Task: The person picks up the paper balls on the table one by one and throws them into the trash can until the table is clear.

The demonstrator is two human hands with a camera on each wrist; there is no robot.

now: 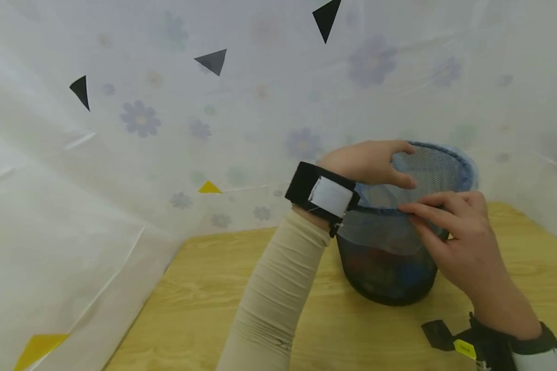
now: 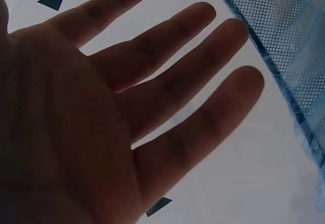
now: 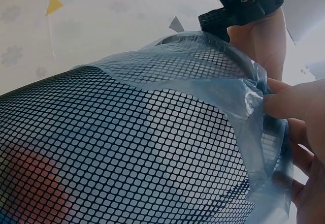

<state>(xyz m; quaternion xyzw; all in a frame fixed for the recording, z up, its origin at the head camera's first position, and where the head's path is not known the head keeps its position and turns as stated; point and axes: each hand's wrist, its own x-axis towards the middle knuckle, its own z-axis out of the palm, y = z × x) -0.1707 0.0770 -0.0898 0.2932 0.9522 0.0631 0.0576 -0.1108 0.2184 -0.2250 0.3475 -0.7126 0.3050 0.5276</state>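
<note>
A black wire-mesh wastebasket (image 1: 385, 278) stands on the table, with a thin blue plastic bag (image 1: 467, 172) lining it and folded over its rim. My right hand (image 1: 469, 234) pinches the bag's edge at the near rim between thumb and fingers. In the right wrist view the bag (image 3: 249, 99) drapes over the outside of the mesh. Just above the rim's left side hovers my left hand (image 1: 369, 161), its fingers extended. The left wrist view shows that hand (image 2: 117, 97) spread and holding nothing, beside the rim.
Red and blue items, blurred through the mesh, lie low in the basket; a red one (image 3: 38, 188) shows in the right wrist view. The wooden table (image 1: 241, 288) meets a white flowered sheet (image 1: 250, 118) behind. Straps with devices sit on both wrists.
</note>
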